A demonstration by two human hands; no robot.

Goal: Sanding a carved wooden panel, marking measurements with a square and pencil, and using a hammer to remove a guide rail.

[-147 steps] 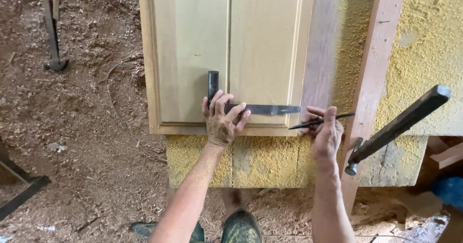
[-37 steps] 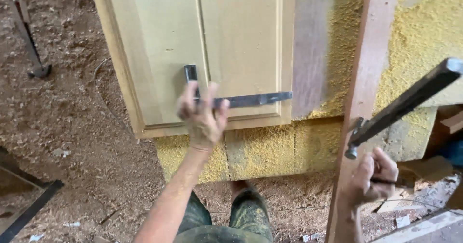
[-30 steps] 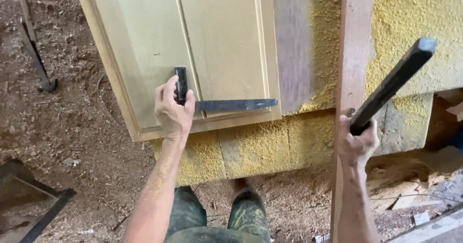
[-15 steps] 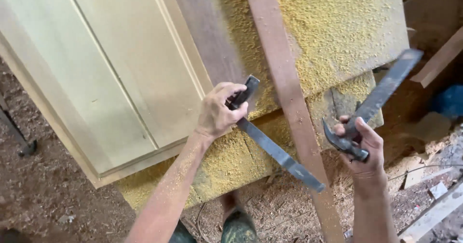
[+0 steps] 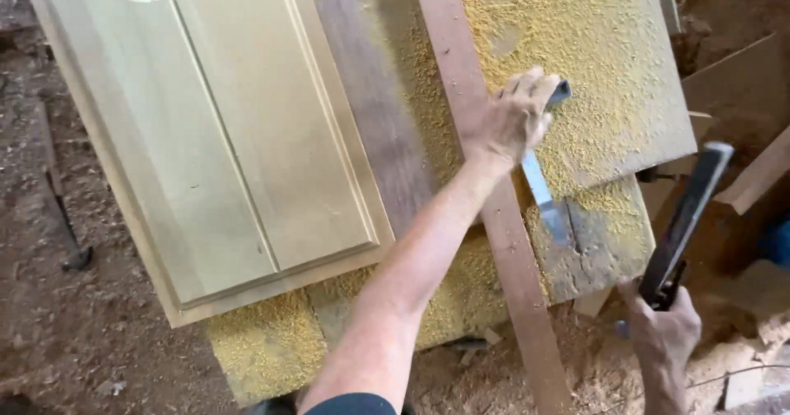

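My left hand (image 5: 512, 118) grips a metal try square (image 5: 539, 186) by its stock; its steel blade points down over the sawdust-covered bench (image 5: 609, 69), right of a long reddish wooden strip (image 5: 485, 184). My right hand (image 5: 662, 333) holds a dark bar clamp (image 5: 683, 221) by its lower end, off the bench's right edge, the bar slanting up to the right. A pale panelled cabinet door (image 5: 239, 151) lies flat on the bench to the left, away from both hands.
A dark plank (image 5: 370, 110) lies between the door and the reddish strip. Sawdust covers the earth floor. Wood offcuts (image 5: 765, 176) lie at the right. A thin dark tool (image 5: 62, 209) lies on the floor at the left.
My left hand lifted the try square off the door and carried it right, across the reddish strip. My right hand took up the bar clamp and lowered it to the right.
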